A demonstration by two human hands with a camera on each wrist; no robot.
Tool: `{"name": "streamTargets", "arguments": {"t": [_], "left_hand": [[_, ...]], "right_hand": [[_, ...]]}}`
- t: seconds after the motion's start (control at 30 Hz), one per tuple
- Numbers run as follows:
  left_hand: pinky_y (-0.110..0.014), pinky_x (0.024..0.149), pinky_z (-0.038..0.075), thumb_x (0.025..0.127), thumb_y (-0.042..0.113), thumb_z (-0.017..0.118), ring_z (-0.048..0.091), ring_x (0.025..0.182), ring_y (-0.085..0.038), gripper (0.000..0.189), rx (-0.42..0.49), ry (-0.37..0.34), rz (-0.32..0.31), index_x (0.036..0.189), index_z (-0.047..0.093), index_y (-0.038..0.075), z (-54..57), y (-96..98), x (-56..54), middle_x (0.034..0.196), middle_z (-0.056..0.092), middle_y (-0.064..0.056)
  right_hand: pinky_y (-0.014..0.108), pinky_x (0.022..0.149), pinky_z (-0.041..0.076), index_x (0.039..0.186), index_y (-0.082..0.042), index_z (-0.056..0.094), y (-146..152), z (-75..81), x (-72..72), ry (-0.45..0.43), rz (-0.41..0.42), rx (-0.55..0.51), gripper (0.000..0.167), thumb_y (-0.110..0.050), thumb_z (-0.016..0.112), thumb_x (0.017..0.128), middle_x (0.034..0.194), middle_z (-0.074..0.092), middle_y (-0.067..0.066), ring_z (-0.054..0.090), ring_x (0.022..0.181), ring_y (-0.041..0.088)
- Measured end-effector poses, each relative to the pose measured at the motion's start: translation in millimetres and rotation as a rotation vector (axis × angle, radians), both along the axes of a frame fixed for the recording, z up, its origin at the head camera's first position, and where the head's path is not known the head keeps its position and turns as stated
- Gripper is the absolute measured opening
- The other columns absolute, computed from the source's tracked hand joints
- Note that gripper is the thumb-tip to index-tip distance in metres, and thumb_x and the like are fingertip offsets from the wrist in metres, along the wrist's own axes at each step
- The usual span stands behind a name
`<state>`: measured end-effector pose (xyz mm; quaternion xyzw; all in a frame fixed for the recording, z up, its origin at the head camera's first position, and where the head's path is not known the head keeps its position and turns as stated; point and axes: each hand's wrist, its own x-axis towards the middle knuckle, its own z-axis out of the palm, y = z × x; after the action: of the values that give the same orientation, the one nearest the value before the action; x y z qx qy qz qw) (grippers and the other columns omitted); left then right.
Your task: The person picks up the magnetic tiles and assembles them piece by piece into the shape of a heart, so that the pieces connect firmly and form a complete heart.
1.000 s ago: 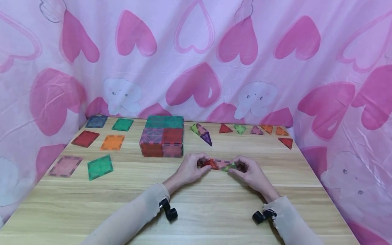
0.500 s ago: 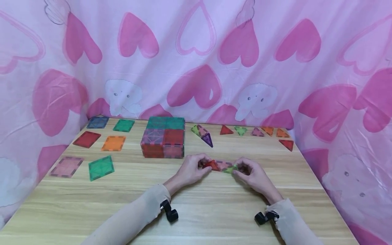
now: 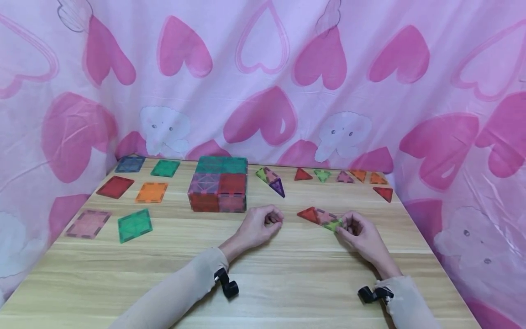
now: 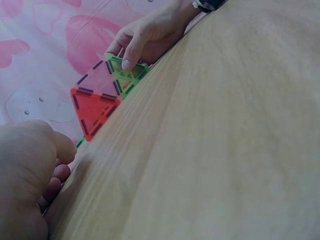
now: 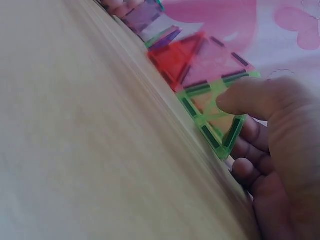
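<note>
A strip of three translucent magnetic tile triangles, red (image 3: pixel 307 214), pink (image 3: pixel 323 216) and green (image 3: pixel 330 226), is joined edge to edge. My right hand (image 3: pixel 366 236) pinches its green end. In the right wrist view, the thumb lies across the front of the green triangle (image 5: pixel 190 102) and the other fingers are behind and below it. The red triangle (image 4: pixel 96 112) is at the strip's free end, towards my left hand. My left hand (image 3: pixel 255 227) rests on the table apart from the strip, fingers loosely curled around nothing.
A box of magnetic tiles (image 3: pixel 218 185) stands behind my left hand. To its right lies a green, pink and purple tile piece (image 3: pixel 270 178). Loose triangles, including a red one (image 3: pixel 383 194), line the back right. Square tiles, including a green one (image 3: pixel 134 226), lie left.
My left hand has let go of the strip's red end and stayed in place. The right hand has moved right, carrying the strip, which now slants down towards the right.
</note>
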<state>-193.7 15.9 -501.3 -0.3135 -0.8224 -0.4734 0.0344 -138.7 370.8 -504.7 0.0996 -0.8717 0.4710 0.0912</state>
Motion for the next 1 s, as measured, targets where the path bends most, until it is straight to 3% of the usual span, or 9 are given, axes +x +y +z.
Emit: {"name": "streamTargets", "arguments": {"t": [0.17,0.33,0.67,1.0], "left_hand": [[-0.026,0.08,0.061,0.099,0.003,0.081,0.072,0.087,-0.009,0.01,0.005,0.015,-0.008,0.109,0.079,0.005,0.0,-0.3,0.5,0.1,0.08,-0.005],[-0.024,0.078,0.061,0.097,0.001,0.082,0.072,0.086,-0.008,0.012,0.008,0.041,-0.008,0.107,0.078,0.006,-0.9,-1.1,0.3,0.098,0.08,-0.004],[-0.026,0.078,0.061,0.096,0.0,0.083,0.072,0.086,-0.009,0.012,0.005,0.002,-0.011,0.107,0.079,0.006,-1.4,-1.3,1.2,0.096,0.078,0.001],[-0.023,0.079,0.06,0.097,0.002,0.083,0.071,0.086,-0.005,0.011,-0.007,0.018,-0.006,0.106,0.08,0.008,-0.2,-0.7,-0.1,0.096,0.078,0.002]], "right_hand": [[0.025,0.063,0.045,0.107,-0.008,0.069,-3.4,-1.1,-6.5,0.037,-0.052,0.013,0.017,-0.006,0.084,0.099,0.091,0.062,0.007,0.054,0.077,0.013],[0.022,0.064,0.046,0.107,-0.007,0.07,-15.7,-3.1,-21.9,0.086,-0.084,0.015,0.016,-0.006,0.084,0.099,0.092,0.064,0.008,0.055,0.078,0.013],[0.019,0.072,0.051,0.111,-0.007,0.071,-58.7,-1.4,-72.7,0.086,-0.106,-0.012,0.018,-0.01,0.084,0.099,0.099,0.07,0.011,0.063,0.086,0.019],[0.017,0.075,0.053,0.111,-0.003,0.071,-105.9,1.2,-117.4,0.104,-0.134,-0.047,0.019,-0.007,0.085,0.098,0.1,0.072,0.013,0.065,0.088,0.021]]}}
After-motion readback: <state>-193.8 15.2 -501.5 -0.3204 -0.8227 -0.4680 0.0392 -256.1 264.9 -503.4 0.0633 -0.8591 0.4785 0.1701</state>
